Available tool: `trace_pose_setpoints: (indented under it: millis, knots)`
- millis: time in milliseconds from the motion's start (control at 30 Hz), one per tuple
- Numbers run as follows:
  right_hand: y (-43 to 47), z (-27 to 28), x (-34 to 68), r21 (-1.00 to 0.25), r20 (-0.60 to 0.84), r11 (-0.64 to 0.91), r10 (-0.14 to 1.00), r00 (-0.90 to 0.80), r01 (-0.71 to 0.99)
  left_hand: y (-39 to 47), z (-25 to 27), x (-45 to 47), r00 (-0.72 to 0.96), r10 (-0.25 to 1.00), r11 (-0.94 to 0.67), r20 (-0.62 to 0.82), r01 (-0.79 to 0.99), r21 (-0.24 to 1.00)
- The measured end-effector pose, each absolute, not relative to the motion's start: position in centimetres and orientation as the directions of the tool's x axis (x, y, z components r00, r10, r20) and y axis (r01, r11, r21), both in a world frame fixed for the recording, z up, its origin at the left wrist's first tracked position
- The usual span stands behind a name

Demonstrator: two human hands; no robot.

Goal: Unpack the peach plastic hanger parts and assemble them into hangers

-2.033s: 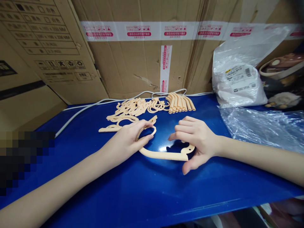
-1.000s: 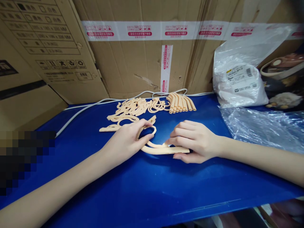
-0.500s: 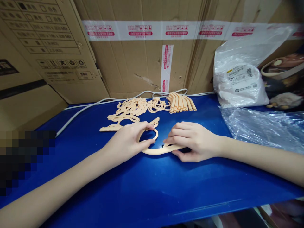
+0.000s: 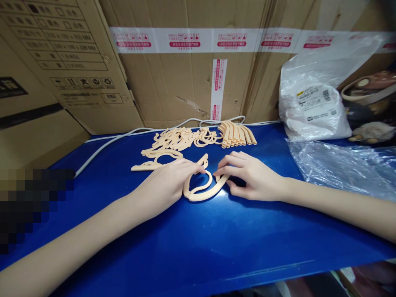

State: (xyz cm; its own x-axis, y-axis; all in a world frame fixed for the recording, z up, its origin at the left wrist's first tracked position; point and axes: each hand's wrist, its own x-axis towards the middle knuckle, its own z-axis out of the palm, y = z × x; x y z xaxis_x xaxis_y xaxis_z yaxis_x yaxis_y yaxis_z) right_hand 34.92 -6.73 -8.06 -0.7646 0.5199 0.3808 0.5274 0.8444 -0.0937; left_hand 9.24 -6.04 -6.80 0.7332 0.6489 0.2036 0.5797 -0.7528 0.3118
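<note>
A beige plastic folding clothes hanger (image 4: pixel 206 195) lies between my hands, low over the blue table. My left hand (image 4: pixel 171 181) closes around its left side, thumb and fingers by the curved hook part (image 4: pixel 209 184). At the other end, my right hand (image 4: pixel 252 177) pinches the curved arm between thumb and fingers, which hide that tip. Behind my left hand lie more beige hanger pieces (image 4: pixel 145 166), partly covered by it. Farther back is a loose heap of flat beige parts (image 4: pixel 173 139), then several beige hooks (image 4: pixel 204 138) and a stack of curved hanger arms (image 4: pixel 236 134).
Cardboard boxes (image 4: pixel 173 86) wall off the back and left of the blue table (image 4: pixel 198 247). A white cable (image 4: pixel 114 138) runs along the rear. To the right are a labelled white plastic bag (image 4: pixel 312 111) and clear plastic film (image 4: pixel 337 165).
The hanger's right arm has swung away from me, its end now angled upward in view, with my right hand following. My left hand has shifted slightly right, and the hook shows more.
</note>
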Motion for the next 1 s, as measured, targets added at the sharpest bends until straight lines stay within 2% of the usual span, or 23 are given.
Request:
trace_pose_setpoints:
  millis: [200, 467, 700, 1000]
  knots:
    - [-6.59, -8.16, 34.87, -0.115, 0.375, 0.829, 0.546, -0.749, 0.547, -5.98, -6.94, 9.23, 0.734, 0.654, -0.750, 0.185, 0.595, 0.290]
    - [-6.43, -8.35, 35.03, -0.094, 0.384, 0.838, 0.529, -0.757, 0.537, -6.41, -6.63, 9.49, 0.760, 0.607, -0.790, 0.233, 0.544, 0.284]
    - [-6.23, -8.54, 35.06, -0.094, 0.391, 0.843, 0.521, -0.759, 0.530, -6.52, -7.05, 9.52, 0.792, 0.570, -0.813, 0.218, 0.506, 0.289]
    - [-6.16, -8.63, 35.12, -0.098, 0.446, 0.810, 0.555, -0.702, 0.578, -6.52, -7.00, 9.65, 0.780, 0.582, -0.808, 0.230, 0.521, 0.276]
